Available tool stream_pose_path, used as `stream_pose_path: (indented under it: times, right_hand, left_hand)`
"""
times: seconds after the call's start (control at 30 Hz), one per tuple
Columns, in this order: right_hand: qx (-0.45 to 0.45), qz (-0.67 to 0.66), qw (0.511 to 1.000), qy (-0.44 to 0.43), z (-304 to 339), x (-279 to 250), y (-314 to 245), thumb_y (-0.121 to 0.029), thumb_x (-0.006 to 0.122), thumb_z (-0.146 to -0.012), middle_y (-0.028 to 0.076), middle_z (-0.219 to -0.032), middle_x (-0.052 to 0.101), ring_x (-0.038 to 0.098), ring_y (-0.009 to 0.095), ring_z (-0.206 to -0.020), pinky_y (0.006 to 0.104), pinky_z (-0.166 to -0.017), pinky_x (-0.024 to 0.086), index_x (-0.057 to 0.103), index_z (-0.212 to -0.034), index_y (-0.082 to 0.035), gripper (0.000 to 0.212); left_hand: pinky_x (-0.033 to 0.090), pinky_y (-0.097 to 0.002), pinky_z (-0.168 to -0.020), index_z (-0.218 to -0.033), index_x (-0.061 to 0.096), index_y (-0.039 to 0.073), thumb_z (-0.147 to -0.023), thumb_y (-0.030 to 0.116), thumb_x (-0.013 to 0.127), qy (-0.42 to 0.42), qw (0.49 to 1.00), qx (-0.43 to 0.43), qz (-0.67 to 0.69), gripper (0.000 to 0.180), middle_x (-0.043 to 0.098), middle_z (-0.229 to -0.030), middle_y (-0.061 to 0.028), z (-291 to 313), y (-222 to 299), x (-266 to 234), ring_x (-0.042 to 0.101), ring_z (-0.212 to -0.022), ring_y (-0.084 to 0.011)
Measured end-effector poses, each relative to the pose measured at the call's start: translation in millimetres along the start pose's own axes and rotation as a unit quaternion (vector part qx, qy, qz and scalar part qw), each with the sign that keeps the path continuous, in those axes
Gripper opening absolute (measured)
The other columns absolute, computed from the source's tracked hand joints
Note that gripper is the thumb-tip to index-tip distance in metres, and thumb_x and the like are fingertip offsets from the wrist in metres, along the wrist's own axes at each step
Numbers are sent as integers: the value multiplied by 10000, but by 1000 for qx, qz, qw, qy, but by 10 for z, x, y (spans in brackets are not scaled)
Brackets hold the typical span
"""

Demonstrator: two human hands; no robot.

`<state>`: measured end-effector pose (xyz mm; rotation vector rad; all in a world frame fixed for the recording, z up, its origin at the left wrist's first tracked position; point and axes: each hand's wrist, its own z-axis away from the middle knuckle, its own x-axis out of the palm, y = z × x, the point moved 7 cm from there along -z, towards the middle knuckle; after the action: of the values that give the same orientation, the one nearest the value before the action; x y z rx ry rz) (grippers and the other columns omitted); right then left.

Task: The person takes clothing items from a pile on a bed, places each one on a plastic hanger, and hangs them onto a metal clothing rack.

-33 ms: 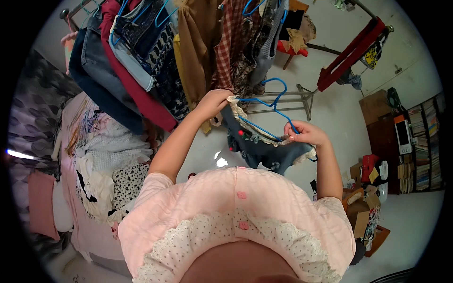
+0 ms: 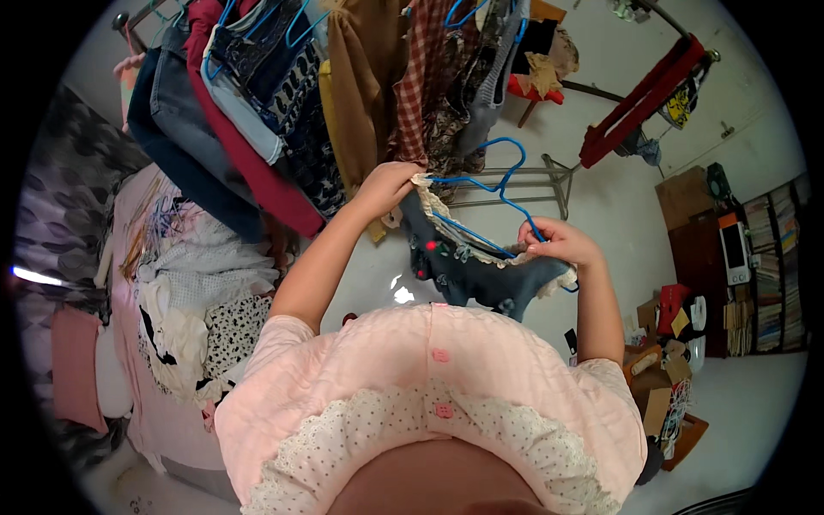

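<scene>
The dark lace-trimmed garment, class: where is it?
In the head view, the garment is right of centre, on a blue hanger between left hand and right hand.

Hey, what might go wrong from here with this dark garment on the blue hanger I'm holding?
The lace trim might get stretched or torn, since your left hand pinches the dark garment at its lacy edge. The garment could slip at the right, where the tip of the blue hanger pokes out below your right hand. The bare hook might catch on other clothes, such as the checked garment.
</scene>
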<state>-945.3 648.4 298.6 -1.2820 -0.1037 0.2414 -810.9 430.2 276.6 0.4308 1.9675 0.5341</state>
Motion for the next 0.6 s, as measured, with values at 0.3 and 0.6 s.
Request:
stream_pose_path:
  times: [0.3,0.6]
  right_hand:
    - [-68,301,899,311,-27,-542,-334,-163,584,-802,73,-890,559,506,161,-747,278,-685,411,522,-1012,-10,267]
    - [-185,294,876,336,-401,-428,-250,-86,598,-777,42,-717,498,455,129,-605,234,-548,359,562,-807,12,108]
  left_hand:
    - [421,-374,-690,-886,548,49,-814,128,461,137,974,-152,-98,137,560,-817,-126,557,69,-819,538,-813,-323]
    - [422,-363,-686,-898,536,43,-798,96,472,136,970,-181,-89,129,550,-797,-129,867,173,-928,537,-795,-320]
